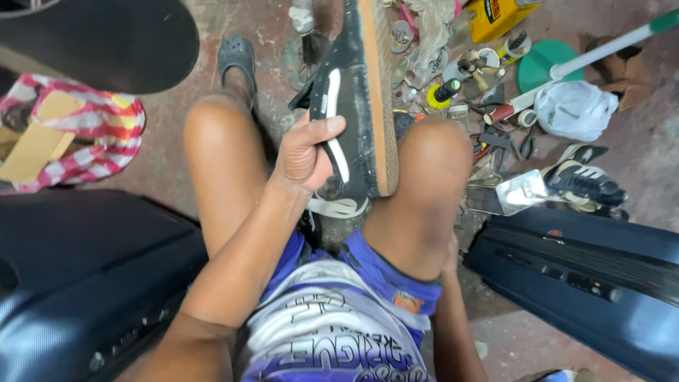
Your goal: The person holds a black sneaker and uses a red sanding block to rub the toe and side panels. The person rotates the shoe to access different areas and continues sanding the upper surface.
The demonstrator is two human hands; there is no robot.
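The left hand (305,152) is closed around a black shoe (353,106) with white stripes. The fingers wrap over the side of the shoe and the thumb lies on top. The shoe stands up on its heel end, tipped on its side, so its tan sole faces right. It sits between the person's two bare knees — the sole leans against the right knee (431,163). White laces (338,206) hang out under the hand.

The right hand is down beside the right leg, mostly hidden behind it, so I cannot tell if it is open or closed.

The person wears purple and white shorts (332,318). A grey clog (237,60) is on one foot on the floor (170,141).

To the right of the shoe, tools and small jars lie in a heap on the floor. There is a yellow can (498,15), a green lid (541,64), a white plastic bag (574,110) and another black and white shoe (583,182). A dark suitcase (587,269) lies at the right — another dark case (78,283) is at the left. A red and white checked bag (78,134) sits at the far left.
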